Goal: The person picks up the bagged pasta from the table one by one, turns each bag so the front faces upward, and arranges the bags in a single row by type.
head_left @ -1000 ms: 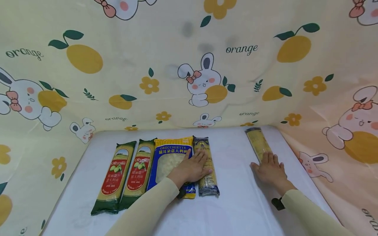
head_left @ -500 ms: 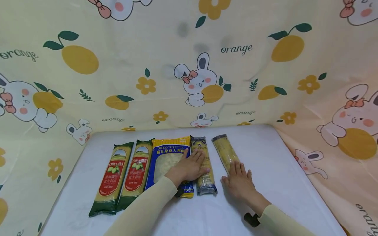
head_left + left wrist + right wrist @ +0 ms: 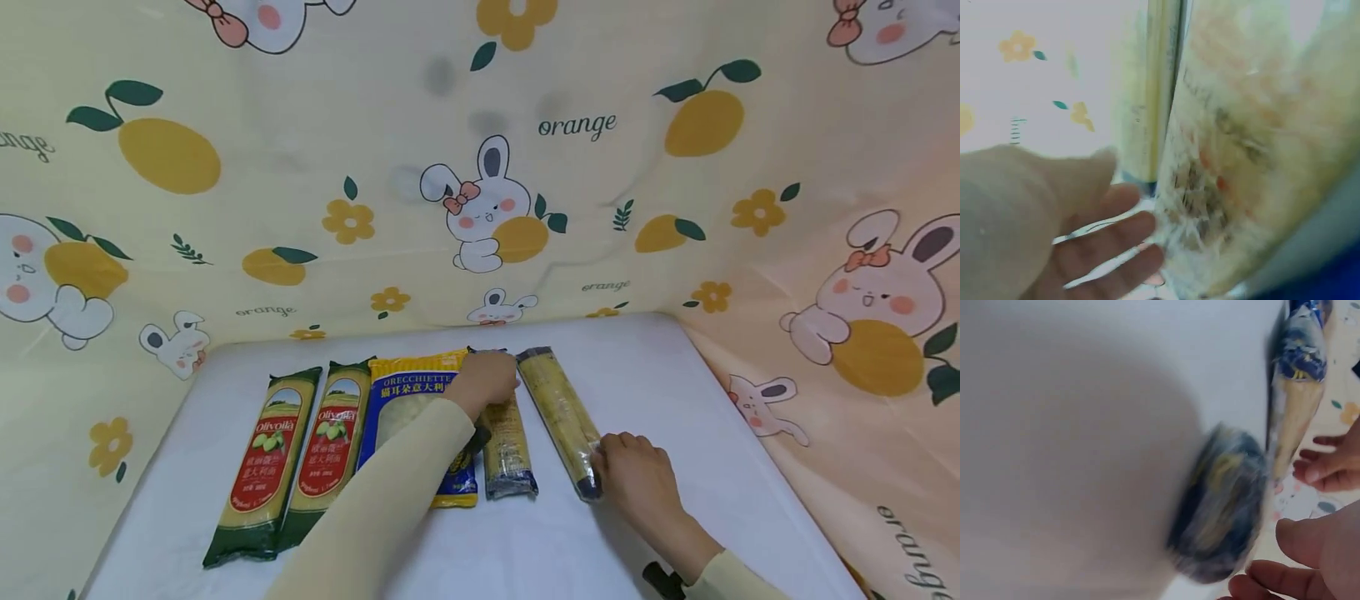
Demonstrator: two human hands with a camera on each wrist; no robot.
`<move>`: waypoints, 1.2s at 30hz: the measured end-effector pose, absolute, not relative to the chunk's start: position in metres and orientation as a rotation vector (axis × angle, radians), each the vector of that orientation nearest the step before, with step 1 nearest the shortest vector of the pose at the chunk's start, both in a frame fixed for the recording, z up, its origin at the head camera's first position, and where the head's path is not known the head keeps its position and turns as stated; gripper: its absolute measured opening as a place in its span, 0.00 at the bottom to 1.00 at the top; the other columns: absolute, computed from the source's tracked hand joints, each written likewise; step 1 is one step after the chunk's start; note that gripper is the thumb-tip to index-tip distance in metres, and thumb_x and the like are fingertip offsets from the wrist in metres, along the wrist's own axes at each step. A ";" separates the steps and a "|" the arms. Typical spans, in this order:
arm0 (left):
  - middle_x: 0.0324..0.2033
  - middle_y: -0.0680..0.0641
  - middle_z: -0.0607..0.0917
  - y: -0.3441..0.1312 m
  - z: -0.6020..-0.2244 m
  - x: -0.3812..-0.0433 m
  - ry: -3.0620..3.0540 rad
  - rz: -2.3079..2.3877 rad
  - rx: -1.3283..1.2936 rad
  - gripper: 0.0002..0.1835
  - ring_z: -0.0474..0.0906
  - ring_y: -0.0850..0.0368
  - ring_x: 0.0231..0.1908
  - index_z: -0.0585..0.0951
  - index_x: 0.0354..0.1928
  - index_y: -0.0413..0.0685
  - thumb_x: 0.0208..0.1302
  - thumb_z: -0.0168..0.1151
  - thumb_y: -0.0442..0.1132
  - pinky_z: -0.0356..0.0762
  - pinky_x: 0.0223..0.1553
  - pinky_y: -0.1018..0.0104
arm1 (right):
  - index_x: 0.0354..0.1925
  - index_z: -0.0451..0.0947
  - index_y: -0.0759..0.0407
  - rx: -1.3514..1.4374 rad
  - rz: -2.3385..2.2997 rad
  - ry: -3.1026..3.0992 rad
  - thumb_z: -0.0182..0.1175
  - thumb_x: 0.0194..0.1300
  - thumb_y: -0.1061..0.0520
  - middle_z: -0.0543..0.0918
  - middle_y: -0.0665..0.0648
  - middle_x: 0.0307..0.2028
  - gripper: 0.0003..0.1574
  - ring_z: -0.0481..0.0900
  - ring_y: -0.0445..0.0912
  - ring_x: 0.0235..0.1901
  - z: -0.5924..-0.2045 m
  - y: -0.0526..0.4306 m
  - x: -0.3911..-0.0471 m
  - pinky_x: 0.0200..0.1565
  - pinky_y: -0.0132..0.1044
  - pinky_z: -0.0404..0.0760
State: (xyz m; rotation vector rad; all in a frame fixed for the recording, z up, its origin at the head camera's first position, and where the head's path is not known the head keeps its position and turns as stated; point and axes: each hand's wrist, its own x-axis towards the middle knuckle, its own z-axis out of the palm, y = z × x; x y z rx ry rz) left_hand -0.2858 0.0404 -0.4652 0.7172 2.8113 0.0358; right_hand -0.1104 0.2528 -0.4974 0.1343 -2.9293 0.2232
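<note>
My left hand point(image 3: 486, 382) is at the far end of a slim pasta pack point(image 3: 507, 446), overlapping its top in the head view. In the left wrist view, its thumb and fingers are apart, fingertips right beside a clear pasta wrapper point(image 3: 1229, 156). My right hand point(image 3: 641, 479) is at the near right side of another slim pasta pack point(image 3: 558, 408), which lies slanted with its plain side up. In the right wrist view, thumb and fingers stand apart beside that pack's dark blue end point(image 3: 1219, 506). Neither hand curls round a pack.
Left of the slim packs lie a blue and yellow orecchiette bag point(image 3: 390, 421), partly under the left sleeve, and two green and red spaghetti packs point(image 3: 262, 467) point(image 3: 328, 442). All rest on a white table point(image 3: 675, 375) before a patterned cloth backdrop point(image 3: 345, 125).
The right hand has brought the slanted pack leftward beside the row, then shifted to its near end. The left hand has moved from the middle of its slim pack to the far end.
</note>
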 end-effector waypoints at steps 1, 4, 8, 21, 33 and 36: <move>0.43 0.47 0.90 0.046 -0.466 -0.291 2.836 0.049 0.711 0.13 0.84 0.50 0.42 0.89 0.44 0.52 0.80 0.57 0.47 0.83 0.50 0.48 | 0.37 0.82 0.60 0.114 0.206 -2.921 0.71 0.69 0.52 0.82 0.56 0.30 0.12 0.79 0.54 0.32 -0.498 0.257 -0.109 0.33 0.52 0.77; 0.45 0.44 0.88 0.063 -0.472 -0.302 2.902 0.092 0.708 0.12 0.83 0.44 0.48 0.89 0.48 0.51 0.80 0.55 0.41 0.81 0.56 0.44 | 0.32 0.78 0.61 0.044 0.174 -2.958 0.72 0.68 0.47 0.78 0.56 0.26 0.20 0.76 0.53 0.28 -0.501 0.265 -0.107 0.29 0.49 0.72; 0.60 0.41 0.82 0.080 -0.489 -0.312 2.886 0.130 0.683 0.18 0.76 0.40 0.62 0.82 0.64 0.48 0.83 0.48 0.41 0.75 0.64 0.41 | 0.26 0.75 0.58 -0.062 0.191 -3.130 0.66 0.73 0.41 0.77 0.56 0.24 0.27 0.75 0.52 0.27 -0.503 0.267 -0.105 0.29 0.49 0.71; 0.66 0.38 0.73 0.097 -0.502 -0.330 2.787 0.284 0.577 0.24 0.64 0.37 0.66 0.70 0.76 0.47 0.85 0.43 0.44 0.65 0.65 0.38 | 0.24 0.71 0.54 -0.050 0.420 -3.096 0.68 0.72 0.47 0.72 0.51 0.22 0.24 0.73 0.49 0.27 -0.505 0.263 -0.108 0.31 0.49 0.72; 0.64 0.42 0.76 0.081 -0.469 -0.326 3.092 0.470 0.687 0.20 0.66 0.37 0.67 0.76 0.68 0.49 0.84 0.49 0.48 0.68 0.64 0.38 | 0.23 0.69 0.52 0.096 0.320 -2.849 0.73 0.67 0.51 0.70 0.48 0.21 0.24 0.69 0.47 0.27 -0.508 0.250 -0.105 0.32 0.44 0.68; 0.60 0.44 0.76 0.078 -0.452 -0.322 3.190 0.515 0.758 0.16 0.68 0.41 0.60 0.78 0.64 0.51 0.85 0.49 0.46 0.68 0.57 0.45 | 0.22 0.67 0.53 0.149 0.264 -2.729 0.75 0.64 0.52 0.69 0.50 0.21 0.26 0.70 0.49 0.26 -0.510 0.245 -0.107 0.32 0.45 0.67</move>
